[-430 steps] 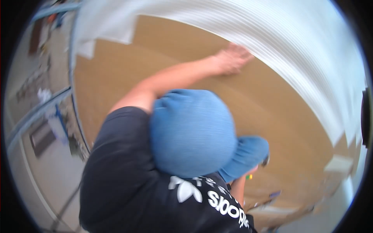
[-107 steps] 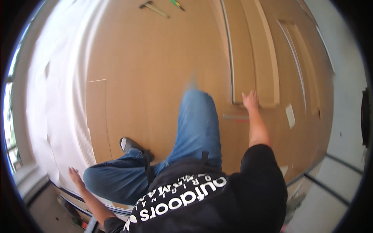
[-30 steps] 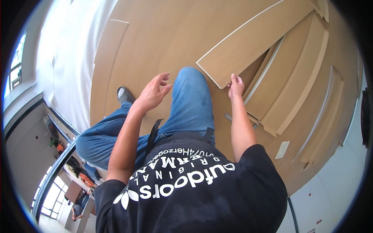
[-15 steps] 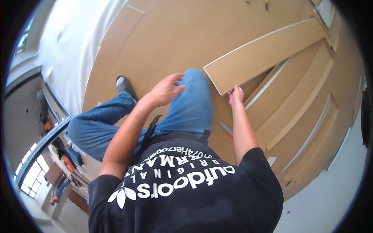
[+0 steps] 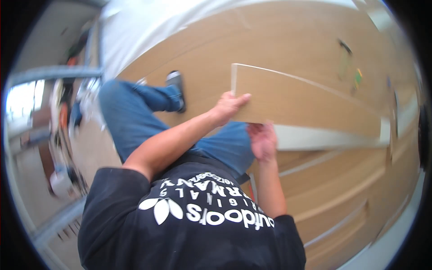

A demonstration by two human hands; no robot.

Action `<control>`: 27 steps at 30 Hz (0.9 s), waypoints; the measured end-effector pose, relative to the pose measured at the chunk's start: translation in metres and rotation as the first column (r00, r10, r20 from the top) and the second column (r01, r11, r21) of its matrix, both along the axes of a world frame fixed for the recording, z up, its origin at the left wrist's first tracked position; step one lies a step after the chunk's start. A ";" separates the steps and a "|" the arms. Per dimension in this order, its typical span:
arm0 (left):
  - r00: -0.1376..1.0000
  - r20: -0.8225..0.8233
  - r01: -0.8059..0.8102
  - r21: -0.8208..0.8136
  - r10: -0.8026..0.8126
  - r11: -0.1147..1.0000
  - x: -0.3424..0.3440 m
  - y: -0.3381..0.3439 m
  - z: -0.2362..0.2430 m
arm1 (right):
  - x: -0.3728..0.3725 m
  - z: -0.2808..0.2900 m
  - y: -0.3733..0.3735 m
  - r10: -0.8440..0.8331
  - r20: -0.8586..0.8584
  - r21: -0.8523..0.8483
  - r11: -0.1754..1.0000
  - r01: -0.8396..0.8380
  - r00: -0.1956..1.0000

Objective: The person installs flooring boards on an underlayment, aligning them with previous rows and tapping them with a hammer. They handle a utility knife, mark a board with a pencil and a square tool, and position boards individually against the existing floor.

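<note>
A long wood-coloured floorboard (image 5: 306, 103) with pale edges is lifted at its near end, tilted over my bent leg. My left hand (image 5: 228, 108) grips that end, thumb on top and the other fingers beneath, hidden by the board. At the board's near edge, my right hand (image 5: 263, 141) has its palm turned up and its fingertips against the edge; it is slightly smeared by motion. The board's far end reaches toward the right, where more boards (image 5: 333, 180) lie overlapping.
Wood-coloured flooring (image 5: 202, 54) spreads ahead, bordered by white sheeting (image 5: 144, 22). A dark tool (image 5: 345, 46) and a yellow-green tool (image 5: 357, 78) lie at the far right. My shod foot (image 5: 176, 87) rests on the floor. A pale frame (image 5: 58, 72) stands left.
The floorboard's near end has risen and come closer to me. My left hand, free before, now grips it. My right hand has turned palm up, and the view has swung right.
</note>
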State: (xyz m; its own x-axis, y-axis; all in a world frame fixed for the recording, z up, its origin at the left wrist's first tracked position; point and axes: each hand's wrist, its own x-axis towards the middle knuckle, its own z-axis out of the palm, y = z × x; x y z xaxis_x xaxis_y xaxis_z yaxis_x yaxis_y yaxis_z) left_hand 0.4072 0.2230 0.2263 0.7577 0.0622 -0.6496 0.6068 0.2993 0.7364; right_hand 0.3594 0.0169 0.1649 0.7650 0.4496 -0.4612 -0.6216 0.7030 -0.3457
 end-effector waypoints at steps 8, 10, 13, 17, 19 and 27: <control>0.946 0.284 0.018 0.440 -0.158 0.898 -0.102 0.118 0.103 | 0.143 -0.082 -0.250 -0.607 -0.095 -0.110 0.794 0.598 0.789; 0.863 0.488 -0.104 0.425 -0.131 0.899 -0.140 0.128 0.124 | 0.172 -0.067 -0.252 -0.543 -0.182 -0.068 0.838 0.541 0.820; 0.802 0.567 -0.108 0.450 -0.190 0.886 -0.212 0.177 0.154 | 0.136 -0.024 -0.147 -0.516 -0.011 -0.623 0.673 0.398 0.856; 0.713 0.649 -0.146 0.509 -0.266 0.849 -0.268 0.254 0.187 | 0.136 0.037 -0.083 -0.652 0.061 -0.286 0.714 0.639 0.756; 0.739 0.633 -0.227 0.557 -0.231 0.799 -0.295 0.296 0.168 | 0.111 0.090 -0.031 -0.571 0.283 -0.246 0.733 0.634 0.771; 0.723 0.689 -0.670 0.682 0.050 0.295 -0.439 0.461 0.074 | 0.051 0.310 0.178 -0.221 0.881 -0.139 0.725 0.675 0.419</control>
State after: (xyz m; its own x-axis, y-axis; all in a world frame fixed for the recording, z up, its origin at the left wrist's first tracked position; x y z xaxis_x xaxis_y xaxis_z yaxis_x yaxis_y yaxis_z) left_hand -0.0314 0.6838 0.3008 0.6163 0.6762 0.4037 0.1138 -0.5838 0.8039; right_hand 0.4101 0.1947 0.4746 0.9042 -0.1439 0.4022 0.4237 0.4216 -0.8017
